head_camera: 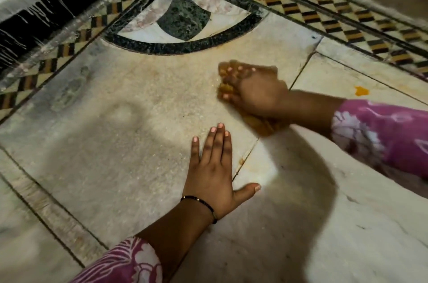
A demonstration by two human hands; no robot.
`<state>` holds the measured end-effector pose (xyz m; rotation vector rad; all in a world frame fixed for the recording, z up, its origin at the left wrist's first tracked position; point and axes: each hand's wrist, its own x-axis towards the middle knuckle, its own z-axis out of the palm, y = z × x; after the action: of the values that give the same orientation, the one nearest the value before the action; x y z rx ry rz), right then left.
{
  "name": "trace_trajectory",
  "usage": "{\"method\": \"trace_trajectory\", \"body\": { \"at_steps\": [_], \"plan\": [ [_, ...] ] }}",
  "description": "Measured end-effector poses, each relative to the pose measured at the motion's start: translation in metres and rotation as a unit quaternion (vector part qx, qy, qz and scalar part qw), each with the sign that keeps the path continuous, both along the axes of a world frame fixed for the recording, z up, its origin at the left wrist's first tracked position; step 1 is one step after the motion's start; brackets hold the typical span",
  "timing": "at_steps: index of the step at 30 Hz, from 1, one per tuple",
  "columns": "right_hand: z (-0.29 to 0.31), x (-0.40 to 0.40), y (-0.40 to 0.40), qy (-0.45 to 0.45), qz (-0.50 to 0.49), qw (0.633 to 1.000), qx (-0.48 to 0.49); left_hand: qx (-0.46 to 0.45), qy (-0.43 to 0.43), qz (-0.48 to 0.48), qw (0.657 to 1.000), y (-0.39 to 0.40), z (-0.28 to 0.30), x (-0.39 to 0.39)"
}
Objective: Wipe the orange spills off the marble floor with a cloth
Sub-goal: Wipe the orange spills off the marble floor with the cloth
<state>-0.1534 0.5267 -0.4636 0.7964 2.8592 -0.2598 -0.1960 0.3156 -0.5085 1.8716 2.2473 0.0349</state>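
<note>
A person kneels over a pale, veined marble floor (139, 144) with a chequered inlaid border. The right hand (257, 95), blurred, curls its fingers round a bunched, orange-stained cloth (264, 124) and presses it to the stone. The left hand (213, 174) lies flat beside it, fingers straight, holding nothing, seemingly bracing. Wiping appears under way. A small bright orange spill (361, 91) sits unwiped to the right, near the right forearm; faint orange marks the tile seam (242, 162). The next move likely calls for carrying the cloth over to that spill
</note>
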Motion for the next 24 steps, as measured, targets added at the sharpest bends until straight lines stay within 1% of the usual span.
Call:
{"method": "trace_trajectory", "body": {
  "at_steps": [2,4,6,8,9,10,12,13,14,16,18,19,20,22,24],
  "plan": [
    [0.005,-0.014,0.041,-0.004,-0.073,0.997,-0.017,-0.004,-0.001,-0.002,1.000,0.001,0.002,0.001],
    [0.011,-0.010,0.078,-0.023,-0.171,0.985,-0.020,-0.003,-0.004,-0.001,1.000,0.001,0.001,0.001],
    [0.017,0.004,0.085,-0.061,-0.247,0.967,0.012,0.002,-0.008,0.001,1.000,0.001,0.001,0.000],
    [0.019,0.010,0.068,-0.118,-0.285,0.950,0.046,0.007,-0.009,0.001,1.000,0.001,-0.001,0.000],
    [0.017,0.008,0.051,-0.128,-0.276,0.951,0.052,0.007,-0.007,0.001,1.000,0.001,-0.001,0.000],
    [0.014,0.001,0.032,-0.120,-0.240,0.962,0.047,0.006,-0.005,0.000,1.000,0.001,-0.001,-0.001],
    [0.008,-0.016,0.010,-0.076,-0.139,0.987,0.025,0.003,0.000,0.000,1.000,0.001,-0.001,-0.001],
    [0.007,-0.025,0.013,-0.061,-0.112,0.992,0.020,0.001,0.001,0.000,1.000,0.002,0.000,0.000],
    [0.005,-0.033,0.024,-0.047,-0.110,0.993,0.017,-0.002,0.000,0.000,1.000,0.002,0.000,0.000],
    [0.006,-0.037,0.055,-0.021,-0.146,0.989,-0.010,-0.005,-0.002,0.001,1.000,0.002,0.002,0.000],
    [0.009,-0.024,0.082,-0.029,-0.204,0.978,-0.027,-0.004,-0.006,0.002,1.000,0.001,0.003,0.000],
    [0.012,-0.013,0.088,-0.040,-0.232,0.972,-0.020,-0.003,-0.007,0.003,1.000,0.001,0.003,0.000],
    [0.016,-0.001,0.088,-0.058,-0.250,0.966,0.000,0.000,-0.008,0.003,1.000,0.001,0.002,0.000],
    [0.028,0.015,0.068,-0.090,-0.254,0.962,0.037,0.008,-0.009,0.002,1.000,0.000,0.000,-0.001],
    [0.025,0.020,0.035,-0.100,-0.228,0.968,0.032,0.011,-0.009,-0.002,1.000,0.000,-0.002,-0.001]
  ]
}}
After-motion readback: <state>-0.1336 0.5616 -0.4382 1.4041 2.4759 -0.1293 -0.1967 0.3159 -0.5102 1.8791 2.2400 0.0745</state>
